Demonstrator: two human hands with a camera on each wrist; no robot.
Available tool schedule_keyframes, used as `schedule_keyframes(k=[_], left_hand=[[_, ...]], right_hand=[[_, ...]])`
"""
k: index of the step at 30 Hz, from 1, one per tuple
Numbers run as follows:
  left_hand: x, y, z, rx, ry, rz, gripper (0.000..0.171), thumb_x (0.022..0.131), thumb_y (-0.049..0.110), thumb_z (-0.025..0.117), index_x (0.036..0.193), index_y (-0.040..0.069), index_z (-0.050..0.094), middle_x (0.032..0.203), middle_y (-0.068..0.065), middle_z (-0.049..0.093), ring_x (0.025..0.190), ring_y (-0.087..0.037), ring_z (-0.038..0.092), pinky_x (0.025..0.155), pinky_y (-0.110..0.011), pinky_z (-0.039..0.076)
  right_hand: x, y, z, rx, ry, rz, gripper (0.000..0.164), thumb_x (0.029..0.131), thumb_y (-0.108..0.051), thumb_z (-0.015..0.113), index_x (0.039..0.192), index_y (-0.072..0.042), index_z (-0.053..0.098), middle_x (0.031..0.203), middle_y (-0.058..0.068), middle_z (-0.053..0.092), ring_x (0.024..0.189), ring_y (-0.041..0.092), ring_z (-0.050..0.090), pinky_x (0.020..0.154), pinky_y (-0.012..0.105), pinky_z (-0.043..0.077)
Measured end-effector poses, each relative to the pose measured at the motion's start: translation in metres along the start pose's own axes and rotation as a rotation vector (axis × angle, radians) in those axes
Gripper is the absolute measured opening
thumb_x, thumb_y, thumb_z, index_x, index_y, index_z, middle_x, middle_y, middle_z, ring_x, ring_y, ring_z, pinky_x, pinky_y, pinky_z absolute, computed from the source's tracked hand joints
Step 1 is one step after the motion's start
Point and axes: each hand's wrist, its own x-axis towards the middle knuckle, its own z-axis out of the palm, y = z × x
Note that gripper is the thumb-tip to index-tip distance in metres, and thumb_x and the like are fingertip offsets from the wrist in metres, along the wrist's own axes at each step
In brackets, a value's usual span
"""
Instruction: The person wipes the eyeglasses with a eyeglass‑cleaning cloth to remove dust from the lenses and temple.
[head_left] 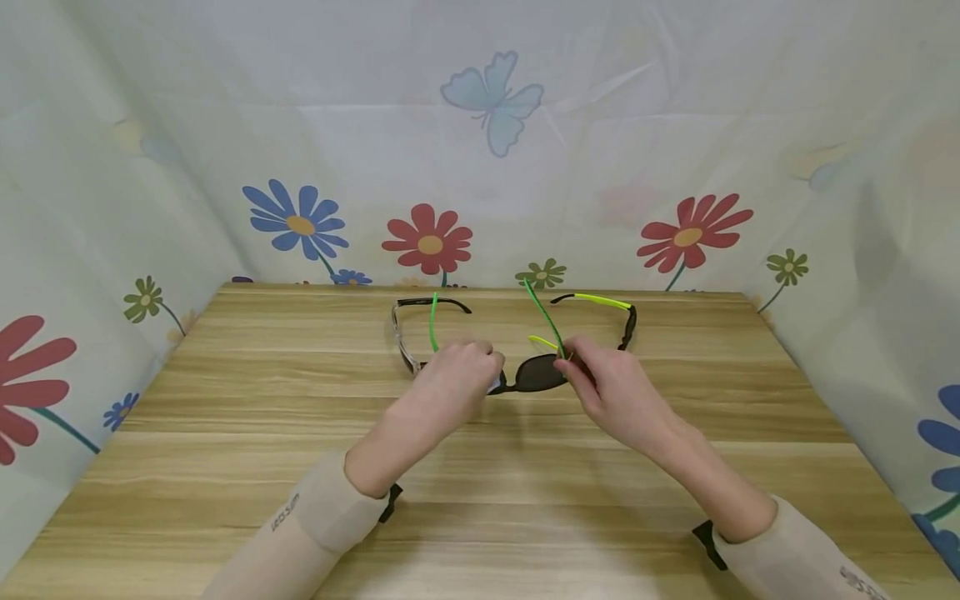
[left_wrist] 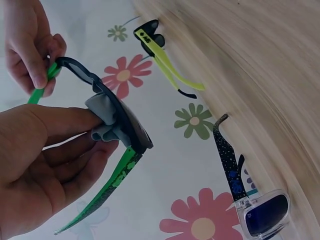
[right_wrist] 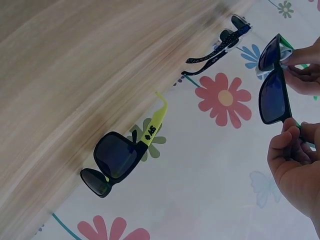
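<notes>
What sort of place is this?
Probably a small screened-off booth, perhaps set up for demonstrations: flower-printed sheeting hangs along the back and both sides of a wood-grain table, with green-armed sunglasses being held over it.

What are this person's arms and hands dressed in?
The left hand and right hand are gloveless. The left sleeve and right sleeve are pale beige, each with small dark lettering. A small black piece shows beside each cuff.
</notes>
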Motion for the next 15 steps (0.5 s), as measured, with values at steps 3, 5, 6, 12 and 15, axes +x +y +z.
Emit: schedule_keyframes(k=[3,5,6,12,15], left_hand=[[0.0006,0.0002,-0.0008,-0.057,0.001,-0.019,0.014,0.085,-0.004,0.081,0.096,0.003,0.076,0.087,-0.008,0.071,0.080,-0.020,0.068,0.073,-0.030,0.057],[0.0006,0.0002,-0.0009,-0.080,-0.006,-0.029,0.014,0.085,-0.004,0.080,0.097,0.003,0.076,0.088,-0.008,0.071,0.081,-0.020,0.069,0.073,-0.030,0.057],[0.0006,0.0001,-0.0007,-0.086,-0.011,-0.033,0.014,0.086,-0.004,0.080,0.097,0.003,0.076,0.089,-0.008,0.071,0.081,-0.020,0.069,0.073,-0.030,0.057],[0.0006,-0.0001,0.0008,-0.080,-0.033,-0.034,0.012,0.086,-0.002,0.081,0.097,0.003,0.077,0.087,-0.007,0.070,0.081,-0.019,0.068,0.073,-0.030,0.056],[0.0000,-0.0003,0.0013,-0.065,-0.033,-0.029,0.013,0.085,-0.005,0.080,0.095,0.003,0.078,0.085,-0.006,0.068,0.080,-0.019,0.067,0.073,-0.030,0.056]], right_hand=[[0.0003,-0.0001,0.0002,-0.002,-0.001,-0.002,0.012,0.096,0.001,0.070,0.097,-0.006,0.060,0.066,-0.009,0.041,0.052,0.003,0.036,0.047,0.024,0.035],[0.0001,0.0000,0.0001,-0.003,-0.002,-0.005,0.012,0.096,0.001,0.070,0.096,-0.005,0.060,0.066,-0.009,0.041,0.052,0.003,0.035,0.047,0.024,0.035],[0.0000,0.0000,0.0001,-0.004,-0.004,-0.005,0.012,0.095,0.001,0.070,0.096,-0.005,0.060,0.066,-0.009,0.041,0.052,0.003,0.035,0.047,0.024,0.035],[-0.0003,0.0002,-0.0008,-0.007,-0.014,-0.001,0.013,0.095,0.001,0.071,0.096,-0.005,0.060,0.067,-0.009,0.041,0.053,0.004,0.036,0.047,0.024,0.035],[-0.0003,0.0003,-0.0018,-0.009,-0.011,-0.005,0.013,0.095,0.001,0.071,0.097,-0.006,0.060,0.067,-0.009,0.042,0.053,0.004,0.036,0.047,0.024,0.035]])
